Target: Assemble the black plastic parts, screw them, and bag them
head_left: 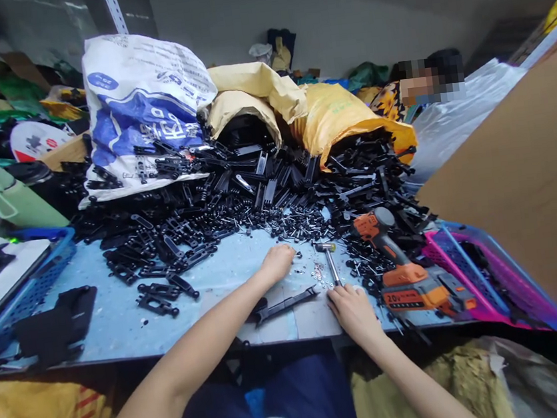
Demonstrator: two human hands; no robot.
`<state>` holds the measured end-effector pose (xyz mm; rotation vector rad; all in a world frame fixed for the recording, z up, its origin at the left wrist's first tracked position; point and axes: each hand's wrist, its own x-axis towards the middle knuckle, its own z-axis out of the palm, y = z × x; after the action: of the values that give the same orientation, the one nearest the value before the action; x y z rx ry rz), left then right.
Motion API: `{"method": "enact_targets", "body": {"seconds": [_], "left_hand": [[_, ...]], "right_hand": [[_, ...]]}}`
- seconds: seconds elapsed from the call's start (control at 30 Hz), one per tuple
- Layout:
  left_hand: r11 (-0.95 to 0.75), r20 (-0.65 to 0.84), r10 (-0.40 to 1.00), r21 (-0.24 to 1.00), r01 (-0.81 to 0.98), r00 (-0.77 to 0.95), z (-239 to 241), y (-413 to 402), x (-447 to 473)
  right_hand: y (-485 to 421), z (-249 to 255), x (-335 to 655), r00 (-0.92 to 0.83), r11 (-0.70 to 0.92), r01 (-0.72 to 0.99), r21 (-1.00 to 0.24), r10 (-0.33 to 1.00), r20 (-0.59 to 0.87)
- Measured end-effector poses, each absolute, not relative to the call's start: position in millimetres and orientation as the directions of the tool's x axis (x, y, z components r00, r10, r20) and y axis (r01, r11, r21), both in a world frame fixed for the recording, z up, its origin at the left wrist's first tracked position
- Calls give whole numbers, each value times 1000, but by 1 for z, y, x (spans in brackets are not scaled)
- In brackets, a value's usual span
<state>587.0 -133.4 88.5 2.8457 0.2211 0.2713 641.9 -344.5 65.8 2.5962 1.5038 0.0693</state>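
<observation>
My left hand (pixel 279 263) is closed in a pinch at the near edge of a heap of small screws (pixel 298 225). What its fingertips hold is too small to make out. My right hand (pixel 354 311) is closed around the handle end of a small hammer (pixel 333 266), whose head points away from me. Between my hands, near the table's front edge, lies a long black plastic part (pixel 287 304). Tiny loose bits (pixel 318 273) are scattered beside the hammer head.
An orange cordless drill (pixel 399 276) lies on the right, beside a pink basket (pixel 460 282). Black plastic parts (pixel 171 238) spill from a white sack (pixel 145 97) and a yellow sack (pixel 343 114). A blue basket (pixel 58 261) and a green bottle (pixel 10 196) stand left. A person (pixel 387 99) sits beyond.
</observation>
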Motion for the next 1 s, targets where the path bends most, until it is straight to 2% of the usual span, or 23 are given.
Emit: {"method": "enact_targets", "body": {"seconds": [0.07, 0.13, 0.2, 0.27, 0.33, 0.4, 0.47, 0.57, 0.83, 0.93, 1.0], "left_hand": [[-941, 208, 221, 302, 152, 953, 96, -122, 557], [-916, 258, 309, 342, 212, 915, 102, -106, 514], [-896, 254, 379, 342, 284, 890, 104, -93, 467], [-847, 238, 475, 383, 368, 847, 100, -88, 424], [-799, 218, 542, 434, 416, 812, 91, -91, 393], [-771, 213, 582, 450, 450, 785, 83, -98, 376], [-762, 227, 612, 426, 488, 757, 77, -106, 369], [-773, 246, 616, 372, 514, 749, 78, -113, 371], [-875, 142, 469, 211, 436, 872, 93, -112, 386], [-873, 276, 484, 218, 437, 830, 82, -115, 388], [-900, 411, 436, 215, 380, 800, 72, -118, 387]], "right_hand": [[-346, 65, 643, 475, -467, 875, 129, 879, -38], [-348, 67, 646, 454, -452, 890, 53, 890, -31], [-346, 72, 647, 469, -463, 877, -128, 883, 17], [-334, 79, 644, 487, -426, 823, -375, 870, 82], [-314, 88, 635, 418, -279, 774, -568, 899, 128], [-290, 95, 624, 298, -130, 737, -663, 943, 146], [-269, 98, 613, 224, -81, 716, -693, 967, 119], [-249, 97, 605, 202, -97, 741, -664, 976, 83], [-240, 96, 599, 104, -30, 836, -548, 989, 104], [-242, 97, 597, 106, -30, 863, -504, 987, 122], [-242, 97, 596, 96, -24, 856, -516, 989, 114]]}}
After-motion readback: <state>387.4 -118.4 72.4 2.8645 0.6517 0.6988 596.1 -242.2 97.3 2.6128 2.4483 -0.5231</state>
